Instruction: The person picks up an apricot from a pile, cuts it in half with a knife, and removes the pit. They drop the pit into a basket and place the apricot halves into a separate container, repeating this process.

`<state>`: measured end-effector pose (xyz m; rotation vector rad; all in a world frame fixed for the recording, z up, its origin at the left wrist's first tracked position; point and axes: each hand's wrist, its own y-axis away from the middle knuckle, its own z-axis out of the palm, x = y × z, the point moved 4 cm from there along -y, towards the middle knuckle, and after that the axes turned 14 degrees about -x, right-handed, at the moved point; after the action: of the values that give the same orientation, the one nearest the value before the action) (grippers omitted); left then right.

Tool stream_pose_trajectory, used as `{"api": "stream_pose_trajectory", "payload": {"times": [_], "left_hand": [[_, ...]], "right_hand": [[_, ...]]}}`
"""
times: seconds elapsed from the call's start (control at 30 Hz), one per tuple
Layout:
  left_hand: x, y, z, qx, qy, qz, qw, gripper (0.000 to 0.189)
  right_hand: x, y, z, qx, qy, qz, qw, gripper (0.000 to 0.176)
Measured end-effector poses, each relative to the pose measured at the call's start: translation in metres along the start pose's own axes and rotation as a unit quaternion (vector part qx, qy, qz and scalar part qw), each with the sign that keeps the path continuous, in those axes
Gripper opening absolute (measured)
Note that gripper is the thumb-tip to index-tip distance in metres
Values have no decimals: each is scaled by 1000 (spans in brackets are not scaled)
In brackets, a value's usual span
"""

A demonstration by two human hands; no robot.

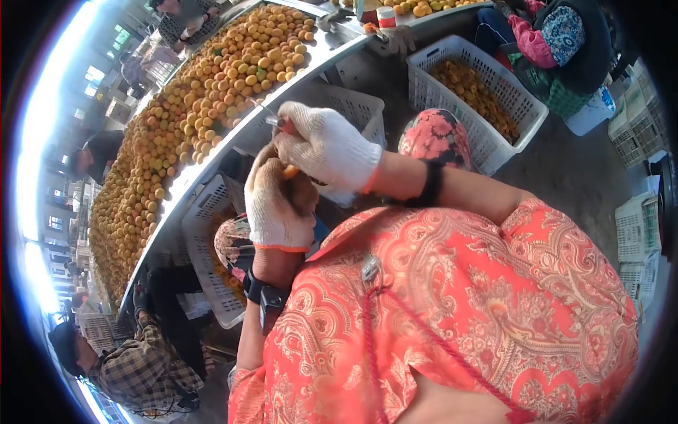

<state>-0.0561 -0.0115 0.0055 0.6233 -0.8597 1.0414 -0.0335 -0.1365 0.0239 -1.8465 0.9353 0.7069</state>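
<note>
Left hand [279, 205]: yours, gripping one orange fruit [290, 172] near the bench [185, 177].
Right hand [328, 147]: yours, clenched around one small tool [286, 126].
Fruit pile [212, 85]: on the bench, too many to count.
Crates [441, 106]: three beside the bench.

Long, shiny table [326, 55] w/ bare strip nr edge; orange fruit [212, 92] heaped along it, plus red/white tub [386, 18].
</note>
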Motion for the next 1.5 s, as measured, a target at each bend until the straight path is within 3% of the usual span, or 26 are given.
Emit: {"api": "stream_pose_trajectory", "payload": {"times": [0.07, 0.17, 0.2, 0.27, 0.33, 0.37, 0.4, 0.47, 0.53, 0.57, 0.7, 0.83, 0.9, 0.93, 1.0, 1.2, 1.43, 1.5], "left_hand": [[-1, -5, -4, -23, 38, 17, 999, 32], [12, -6, -12, -176, 70, 88, 978, 36], [13, -8, -14, -175, 70, 89, 978, 36], [9, -17, -27, -80, 137, 82, 984, 34], [0, -30, -35, -111, 194, 50, 973, 33], [-5, -33, -30, 24, 234, 40, 971, 31], [-9, -31, -31, 160, 269, 28, 950, 30], [-7, -31, -42, 135, 224, 6, 965, 28], [-8, -32, -53, -142, 220, 5, 965, 27], [-6, -29, -45, -74, 154, 30, 985, 27], [1, -24, -26, -14, 7, -11, 1000, 22], [-4, -20, -30, 7, 94, -50, 994, 24], [-4, -16, -24, 99, 59, -102, 988, 29], [-6, -17, -31, 100, 60, -101, 988, 29], [-14, -18, -40, -27, 124, -135, 983, 31], [-20, -19, -49, 28, 106, -141, 984, 31], [-23, -23, -51, 36, 103, -164, 980, 32], [-18, -25, -44, 114, 60, -178, 975, 33]], "right_hand": [[0, 0, 1, 40, -46, -31, 998, 14], [21, -8, -3, 78, -316, 27, 945, 9], [24, -6, -10, 84, -334, 37, 938, 7], [13, -5, -8, 68, -333, -4, 940, 12], [0, 0, 0, 4, -153, -7, 988, 17], [1, -3, 8, -43, -20, -41, 998, 22], [3, -2, 12, -40, 21, -40, 998, 24], [0, 0, 8, -66, -209, 129, 967, 29], [11, -7, 1, -35, -135, 105, 985, 31], [14, -8, -3, 1, -60, 79, 995, 33], [20, -9, 7, -3, -29, 32, 999, 30], [12, -10, 10, -25, -49, 45, 997, 28], [10, -10, 14, -23, 36, 12, 999, 22], [13, -10, 15, -24, 36, 12, 999, 22], [18, -10, 17, -39, 62, -11, 997, 24], [24, -5, 23, -85, 42, -48, 994, 20], [37, -1, 20, -145, -36, -19, 989, 17], [35, -2, 19, -151, -46, -12, 987, 17]]}}
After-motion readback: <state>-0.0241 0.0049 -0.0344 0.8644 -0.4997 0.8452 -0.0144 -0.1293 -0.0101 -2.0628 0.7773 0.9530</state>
